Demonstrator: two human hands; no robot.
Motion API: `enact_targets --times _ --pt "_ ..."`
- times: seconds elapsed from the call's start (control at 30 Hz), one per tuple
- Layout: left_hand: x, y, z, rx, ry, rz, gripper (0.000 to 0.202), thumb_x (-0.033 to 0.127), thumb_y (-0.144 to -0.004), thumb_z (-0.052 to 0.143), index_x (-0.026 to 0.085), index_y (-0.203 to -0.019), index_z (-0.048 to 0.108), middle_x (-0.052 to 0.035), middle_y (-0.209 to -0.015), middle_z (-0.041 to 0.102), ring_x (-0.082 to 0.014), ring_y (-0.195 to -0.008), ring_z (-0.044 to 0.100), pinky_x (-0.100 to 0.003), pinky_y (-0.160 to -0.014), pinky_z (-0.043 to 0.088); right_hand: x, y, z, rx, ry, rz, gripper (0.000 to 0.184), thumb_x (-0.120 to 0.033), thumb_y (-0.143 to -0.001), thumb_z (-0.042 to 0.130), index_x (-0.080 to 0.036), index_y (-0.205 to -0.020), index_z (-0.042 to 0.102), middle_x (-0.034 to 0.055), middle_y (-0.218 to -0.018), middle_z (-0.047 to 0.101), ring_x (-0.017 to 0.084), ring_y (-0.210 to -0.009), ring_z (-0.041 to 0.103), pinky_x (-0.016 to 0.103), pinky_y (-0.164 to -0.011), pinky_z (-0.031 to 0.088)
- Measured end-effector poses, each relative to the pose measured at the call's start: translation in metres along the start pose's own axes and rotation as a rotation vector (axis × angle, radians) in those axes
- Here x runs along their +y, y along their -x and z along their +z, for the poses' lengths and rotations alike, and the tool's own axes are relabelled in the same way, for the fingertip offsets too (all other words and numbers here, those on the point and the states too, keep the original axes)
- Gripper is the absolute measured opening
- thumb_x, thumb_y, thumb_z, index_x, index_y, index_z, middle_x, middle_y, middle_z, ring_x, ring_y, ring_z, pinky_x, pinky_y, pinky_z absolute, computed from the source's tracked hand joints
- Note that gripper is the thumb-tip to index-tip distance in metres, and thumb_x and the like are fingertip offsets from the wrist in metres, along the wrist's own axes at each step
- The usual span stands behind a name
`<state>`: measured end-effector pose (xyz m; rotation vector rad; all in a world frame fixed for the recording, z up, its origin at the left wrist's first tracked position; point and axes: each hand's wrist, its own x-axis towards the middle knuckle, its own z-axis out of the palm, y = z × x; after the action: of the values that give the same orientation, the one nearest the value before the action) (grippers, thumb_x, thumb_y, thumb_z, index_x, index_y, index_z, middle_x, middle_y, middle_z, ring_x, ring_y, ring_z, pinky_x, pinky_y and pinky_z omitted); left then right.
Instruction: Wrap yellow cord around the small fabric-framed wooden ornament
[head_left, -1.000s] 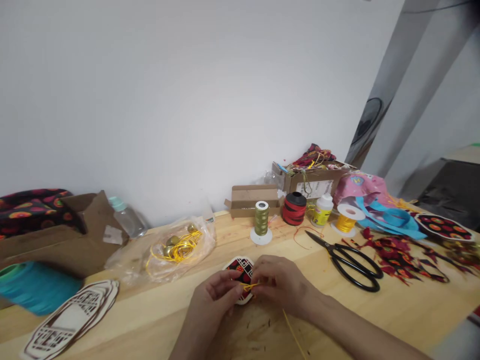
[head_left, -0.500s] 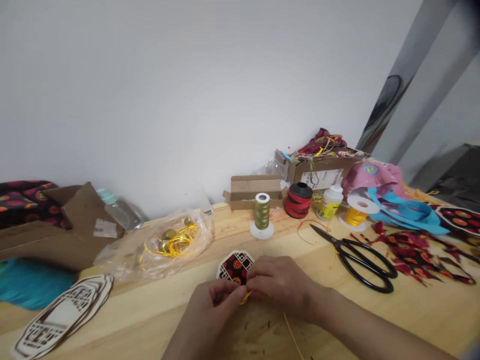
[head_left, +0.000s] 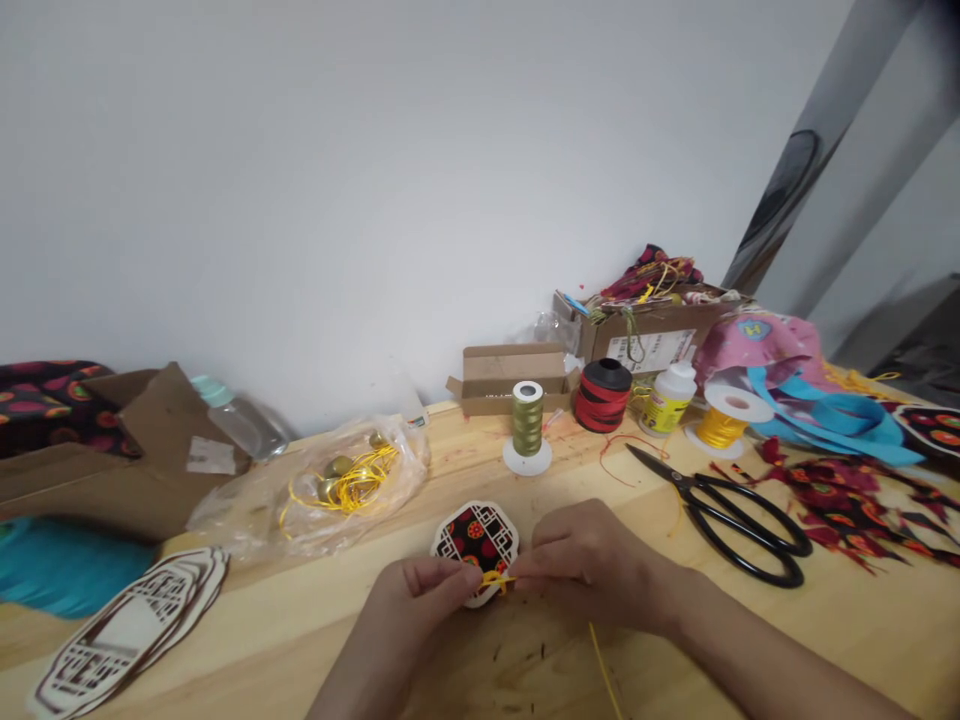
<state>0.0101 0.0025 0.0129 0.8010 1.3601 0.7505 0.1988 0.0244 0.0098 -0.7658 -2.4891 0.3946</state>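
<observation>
A small scalloped wooden ornament [head_left: 474, 535] with patterned dark fabric in its fretwork frame lies at the front middle of the table. At its lower edge a yellow cord [head_left: 495, 578] forms a small loop or knot. My left hand [head_left: 424, 598] pinches the cord's left side against the ornament's edge with thumb and forefinger. On the other side, my right hand [head_left: 592, 560] is closed on the cord, pulled out short and straight between the two hands. A loose length of the cord trails from under my right hand toward the front edge.
Black scissors [head_left: 724, 510] lie right of my right hand, blades pointing left. Behind stand a green thread spool [head_left: 528, 430], a red thread spool [head_left: 602, 395], a glue bottle [head_left: 667, 398] and a yellow cord spool [head_left: 724, 420]. Wooden frames [head_left: 127, 640] are stacked at left, near a plastic bag [head_left: 405, 470].
My right hand has moved right, away from my left, drawing the yellow cord out between them. More of the ornament and the cord's loop now shows. The view has shifted slightly.
</observation>
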Motion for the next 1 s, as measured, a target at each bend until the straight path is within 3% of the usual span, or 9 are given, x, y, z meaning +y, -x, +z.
enact_targets --times 0.23,0.47,0.57,0.67,0.73,1.0 --pt "-0.006 -0.006 -0.003 -0.008 0.077 -0.018 0.028 0.035 -0.046 0.071 0.01 -0.057 0.068 -0.0051 -0.05 0.067 -0.017 -0.051 0.058 -0.024 -0.051 0.04 -0.005 0.001 -0.013 -0.041 -0.113 -0.002 0.016 -0.011 -0.068 0.046 -0.017 -0.065 0.06 -0.0018 -0.051 0.051 0.008 -0.047 0.042 0.019 -0.046 0.029" --pt "-0.012 -0.008 -0.004 0.02 -0.011 -0.01 0.031 0.038 -0.042 0.073 0.011 -0.055 0.067 -0.004 -0.046 0.065 -0.0158 -0.046 0.056 -0.022 -0.045 0.037 -0.004 0.004 -0.02 -0.084 -0.183 0.04 0.015 -0.008 -0.061 0.044 -0.016 -0.06 0.057 -0.0028 -0.051 0.05 0.007 -0.046 0.041 0.018 -0.047 0.031" --pt "-0.009 -0.005 -0.003 -0.007 0.032 -0.025 0.03 0.037 -0.043 0.073 0.011 -0.054 0.067 -0.0043 -0.046 0.065 -0.0142 -0.043 0.055 -0.022 -0.044 0.036 -0.008 0.002 -0.016 -0.124 -0.172 0.122 0.008 -0.019 -0.066 0.05 -0.017 -0.065 0.058 -0.003 -0.053 0.053 0.007 -0.047 0.044 0.017 -0.048 0.032" --pt "-0.007 -0.005 -0.002 -0.043 0.078 -0.04 0.028 0.036 -0.044 0.072 0.011 -0.054 0.066 -0.005 -0.046 0.066 -0.0124 -0.04 0.053 -0.02 -0.042 0.034 -0.013 -0.004 -0.007 -0.097 -0.217 0.237 0.025 -0.042 -0.066 0.056 -0.017 -0.072 0.059 -0.0031 -0.054 0.056 0.007 -0.046 0.046 0.016 -0.047 0.033" --pt "-0.008 -0.006 -0.002 -0.054 0.069 -0.037 0.028 0.036 -0.045 0.072 0.01 -0.054 0.066 -0.0054 -0.045 0.066 -0.0125 -0.04 0.053 -0.02 -0.041 0.034 -0.017 -0.008 -0.001 -0.063 -0.219 0.28 0.03 -0.046 -0.064 0.057 -0.017 -0.072 0.059 -0.003 -0.054 0.057 0.007 -0.046 0.047 0.016 -0.045 0.033" --pt "-0.006 -0.005 -0.002 -0.072 0.048 -0.035 0.029 0.036 -0.045 0.071 0.009 -0.054 0.067 -0.006 -0.046 0.066 -0.0146 -0.043 0.055 -0.023 -0.046 0.038 -0.021 -0.009 0.014 0.053 -0.189 0.233 0.014 -0.026 -0.074 0.052 -0.017 -0.072 0.062 -0.0012 -0.06 0.063 0.008 -0.051 0.052 0.016 -0.049 0.035"
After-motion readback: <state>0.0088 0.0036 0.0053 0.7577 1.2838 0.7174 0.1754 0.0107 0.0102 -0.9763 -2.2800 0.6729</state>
